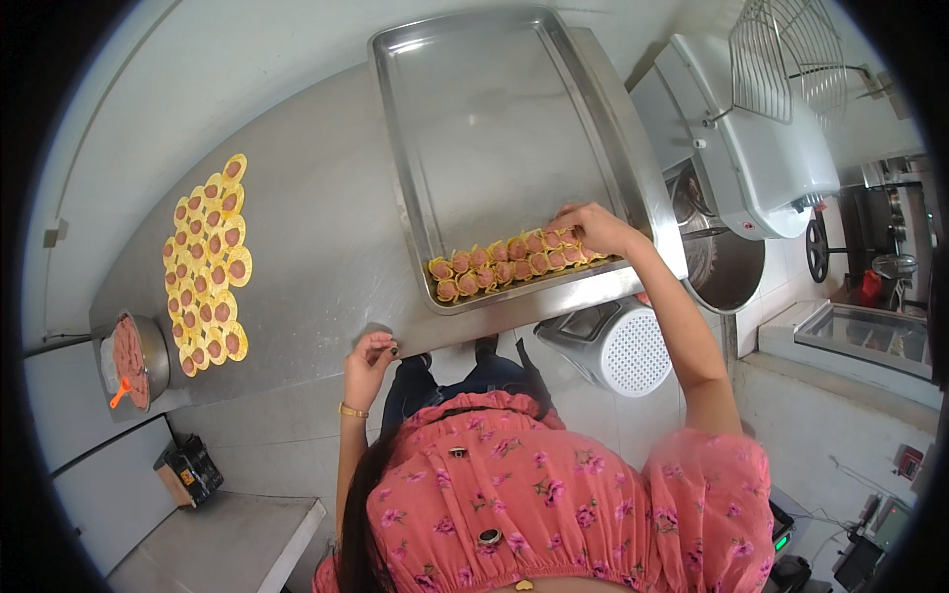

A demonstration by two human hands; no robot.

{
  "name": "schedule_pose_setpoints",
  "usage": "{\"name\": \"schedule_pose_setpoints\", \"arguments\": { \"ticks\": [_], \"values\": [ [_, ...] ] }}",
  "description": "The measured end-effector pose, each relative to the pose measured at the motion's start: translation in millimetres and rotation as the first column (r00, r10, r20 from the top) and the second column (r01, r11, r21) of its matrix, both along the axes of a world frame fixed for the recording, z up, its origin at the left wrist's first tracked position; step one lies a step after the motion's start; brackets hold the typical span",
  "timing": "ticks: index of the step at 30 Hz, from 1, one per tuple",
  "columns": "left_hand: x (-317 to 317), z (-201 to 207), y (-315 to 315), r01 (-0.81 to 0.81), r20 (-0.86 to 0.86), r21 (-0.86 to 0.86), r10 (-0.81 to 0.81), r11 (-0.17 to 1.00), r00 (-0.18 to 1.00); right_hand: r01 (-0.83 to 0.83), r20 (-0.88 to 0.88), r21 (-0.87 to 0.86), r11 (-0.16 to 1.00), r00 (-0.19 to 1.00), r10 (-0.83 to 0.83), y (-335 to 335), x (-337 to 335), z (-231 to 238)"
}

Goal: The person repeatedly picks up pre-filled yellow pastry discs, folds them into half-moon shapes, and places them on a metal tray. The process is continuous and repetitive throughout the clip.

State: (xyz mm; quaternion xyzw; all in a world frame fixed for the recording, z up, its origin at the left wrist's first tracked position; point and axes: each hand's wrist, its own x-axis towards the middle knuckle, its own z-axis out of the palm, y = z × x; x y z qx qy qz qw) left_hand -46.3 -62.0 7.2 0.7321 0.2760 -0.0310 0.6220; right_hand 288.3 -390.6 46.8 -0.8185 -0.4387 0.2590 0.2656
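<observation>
Over the right end of the back row of open-topped meat dumplings [499, 269], my right hand [593, 227] is closed with its fingertips down on a dumpling. These yellow-wrapped dumplings stand upright in two rows along the near side of a large metal tray [484, 119]. My left hand [370, 358] hovers by the table's front edge, fingers curled together. A small dark spot shows at its fingertips, and I cannot tell what it is. Round yellow wrappers [237, 341], each with a ball of pink meat, lie overlapping in rows on the left of the table.
A metal bowl [153, 356] of pink ground meat with an orange-handled tool [121, 393] stands at the table's left end. The steel table [316, 198] carries the tray. A large mixer [751, 148] stands on the right, near a white perforated round object [636, 351] below the table.
</observation>
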Motion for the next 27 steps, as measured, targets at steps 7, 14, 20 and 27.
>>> {"name": "schedule_pose_setpoints", "arguments": {
  "ticks": [7,14,20,27],
  "values": [
    [-10,-2,24,0.046,0.048,0.029,-0.047,0.999,0.998,0.178,0.046,-0.051,0.983,0.983,-0.176,-4,-9,-1],
    [-7,47,133,-0.046,0.088,0.262,0.024,0.964,0.996,0.331,0.039,-0.049,0.942,0.943,-0.33,9,-12,10],
    [37,72,354,-0.46,0.319,0.555,0.333,0.693,0.887,0.461,0.052,0.19,0.867,0.877,-0.478,66,-34,41],
    [98,31,590,-0.305,0.1,0.849,0.436,0.431,0.894,0.433,0.16,-0.074,0.898,0.894,-0.418,181,-128,100]
  ]
}}
